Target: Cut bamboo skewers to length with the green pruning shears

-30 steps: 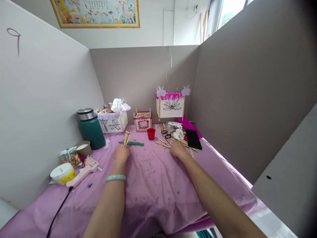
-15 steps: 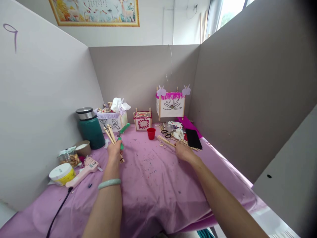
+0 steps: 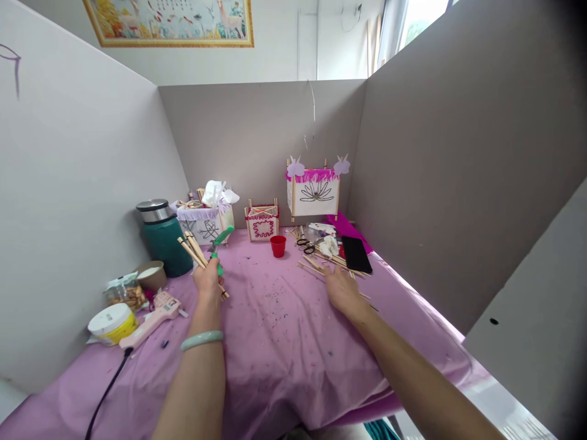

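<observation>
My left hand [image 3: 207, 280] is raised above the purple cloth [image 3: 284, 342] and closed round a bundle of wooden sticks [image 3: 192, 250] together with green-handled pliers [image 3: 220, 239]. The sticks point up and to the left. My right hand [image 3: 340, 288] lies on the cloth with its fingers stretched out, beside loose wooden sticks [image 3: 321, 264] near a black phone [image 3: 356, 253].
A green flask [image 3: 164, 237], a bowl [image 3: 151, 275], a jar [image 3: 123, 293], a tape roll [image 3: 112, 322] and a pink glue gun [image 3: 151, 315] crowd the left. Paper lantern boxes [image 3: 314, 192] stand at the back, with a red cup [image 3: 277, 245] and scissors [image 3: 306, 245]. Grey partition walls [image 3: 458, 183] enclose the table.
My left hand picked the sticks and pliers up off the cloth and lifted them. My right hand drew back from the stick pile toward me.
</observation>
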Demonstrator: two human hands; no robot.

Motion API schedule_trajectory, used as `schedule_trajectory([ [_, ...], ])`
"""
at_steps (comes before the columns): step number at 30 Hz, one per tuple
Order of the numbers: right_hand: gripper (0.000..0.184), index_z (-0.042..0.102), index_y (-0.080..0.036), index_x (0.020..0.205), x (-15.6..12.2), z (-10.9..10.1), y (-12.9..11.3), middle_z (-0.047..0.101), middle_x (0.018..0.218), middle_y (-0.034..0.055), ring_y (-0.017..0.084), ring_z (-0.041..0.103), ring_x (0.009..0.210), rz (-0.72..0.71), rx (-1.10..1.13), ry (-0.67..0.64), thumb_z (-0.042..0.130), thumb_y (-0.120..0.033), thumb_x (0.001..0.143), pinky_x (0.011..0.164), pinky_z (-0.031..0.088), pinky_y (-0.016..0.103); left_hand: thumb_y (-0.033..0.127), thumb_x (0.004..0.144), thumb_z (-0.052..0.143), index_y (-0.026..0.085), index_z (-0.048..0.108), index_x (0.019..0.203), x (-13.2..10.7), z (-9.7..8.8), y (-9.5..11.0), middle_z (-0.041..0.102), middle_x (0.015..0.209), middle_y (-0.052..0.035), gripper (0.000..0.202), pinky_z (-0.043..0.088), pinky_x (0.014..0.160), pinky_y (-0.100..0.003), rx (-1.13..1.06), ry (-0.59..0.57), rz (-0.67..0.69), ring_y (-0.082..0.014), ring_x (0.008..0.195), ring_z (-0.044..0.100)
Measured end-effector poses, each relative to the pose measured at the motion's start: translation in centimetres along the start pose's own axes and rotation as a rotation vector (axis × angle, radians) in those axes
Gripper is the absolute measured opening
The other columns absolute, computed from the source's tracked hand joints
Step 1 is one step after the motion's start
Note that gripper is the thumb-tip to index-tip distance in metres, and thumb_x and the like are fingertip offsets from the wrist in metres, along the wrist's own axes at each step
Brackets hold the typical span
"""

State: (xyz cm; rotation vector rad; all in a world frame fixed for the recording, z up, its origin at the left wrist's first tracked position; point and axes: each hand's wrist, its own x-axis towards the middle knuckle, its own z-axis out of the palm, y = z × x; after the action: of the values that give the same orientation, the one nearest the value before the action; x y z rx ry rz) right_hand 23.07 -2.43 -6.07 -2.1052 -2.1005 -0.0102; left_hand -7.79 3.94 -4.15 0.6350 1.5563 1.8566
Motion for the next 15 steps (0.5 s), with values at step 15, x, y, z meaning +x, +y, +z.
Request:
schedule_trajectory([
  [15, 0.053, 0.042, -0.024, 0.138, -2.0, -0.1, 0.7, 0.055, 0.111, 0.0124, 0.021, 0.057, 0.09, -0.107, -0.008, -0.074, 0.034, -0.009, 0.088, 0.073, 0.037, 0.027, 0.027, 0.053, 0.06, 0.018, 0.045, 0.063, -0.2, 0.0, 0.5, 0.044, 0.046, 0.0075, 0.02, 0.023, 0.031, -0.019, -0.201, 0.029, 0.073, -0.0063, 0.034, 0.034],
])
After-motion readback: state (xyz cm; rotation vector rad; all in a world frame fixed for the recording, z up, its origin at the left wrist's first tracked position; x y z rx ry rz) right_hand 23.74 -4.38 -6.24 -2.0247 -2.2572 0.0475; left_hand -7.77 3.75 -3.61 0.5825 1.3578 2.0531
